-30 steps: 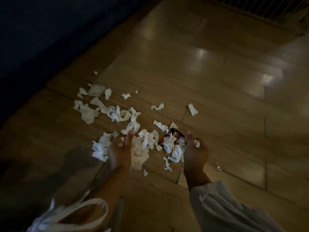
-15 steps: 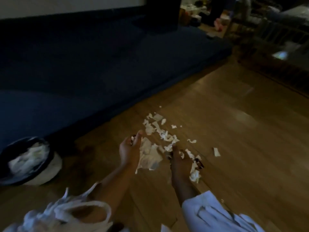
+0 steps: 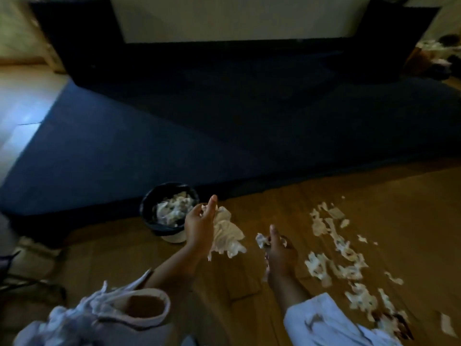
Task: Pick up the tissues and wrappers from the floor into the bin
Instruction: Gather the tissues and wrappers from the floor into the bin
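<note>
The left hand [image 3: 199, 228] is gripping a large crumpled white tissue sheet [image 3: 228, 233]. Its fingers are curling round the upper edge with one finger sticking straight up. The sheet is hanging down on the hand's right side, clear of the brown wooden floor [image 3: 374, 196].

The right hand [image 3: 280, 250] is clutching a small white tissue wad [image 3: 261, 239], thumb raised and fingers folding in over it. The wad is poking out on the side facing the left hand. Whether more is lying inside that fist cannot be told.

Just left of the left hand's grip and slightly beyond it, a round bin with a black liner [image 3: 146, 213] is standing on the floor, with crumpled white paper filling it. To the right of the right hand's grip, torn white tissue scraps [image 3: 334, 236] are lying in a loose trail that is running back toward the person. At the near end of the trail, beside the right arm's white sleeve [image 3: 324, 323], a dark red wrapper [image 3: 396, 323] is lying among the scraps. Beyond both hands a dark blue mat [image 3: 224, 121] is covering the floor.
</note>
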Tool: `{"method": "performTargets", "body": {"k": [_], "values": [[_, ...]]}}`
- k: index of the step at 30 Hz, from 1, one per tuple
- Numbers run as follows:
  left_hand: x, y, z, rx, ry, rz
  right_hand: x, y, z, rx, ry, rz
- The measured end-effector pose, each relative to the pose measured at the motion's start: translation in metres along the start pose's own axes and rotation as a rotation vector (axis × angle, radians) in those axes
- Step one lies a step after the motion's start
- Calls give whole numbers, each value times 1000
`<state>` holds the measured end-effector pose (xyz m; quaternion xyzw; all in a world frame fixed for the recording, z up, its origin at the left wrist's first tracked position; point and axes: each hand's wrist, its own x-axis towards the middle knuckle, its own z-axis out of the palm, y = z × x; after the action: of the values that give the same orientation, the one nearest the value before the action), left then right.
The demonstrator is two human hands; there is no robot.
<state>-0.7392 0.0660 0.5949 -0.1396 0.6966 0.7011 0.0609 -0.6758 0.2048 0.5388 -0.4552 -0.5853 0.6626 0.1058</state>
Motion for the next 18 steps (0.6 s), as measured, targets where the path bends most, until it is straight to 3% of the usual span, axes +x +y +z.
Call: {"method": "performTargets", "body": {"k": [8,18], "values": [[103,14,-99,-31,187,-54,4,-17,152,-59,-119,78],[245,5,-116,-94,400,-107,84,-27,282,-171,-299,123]]}}
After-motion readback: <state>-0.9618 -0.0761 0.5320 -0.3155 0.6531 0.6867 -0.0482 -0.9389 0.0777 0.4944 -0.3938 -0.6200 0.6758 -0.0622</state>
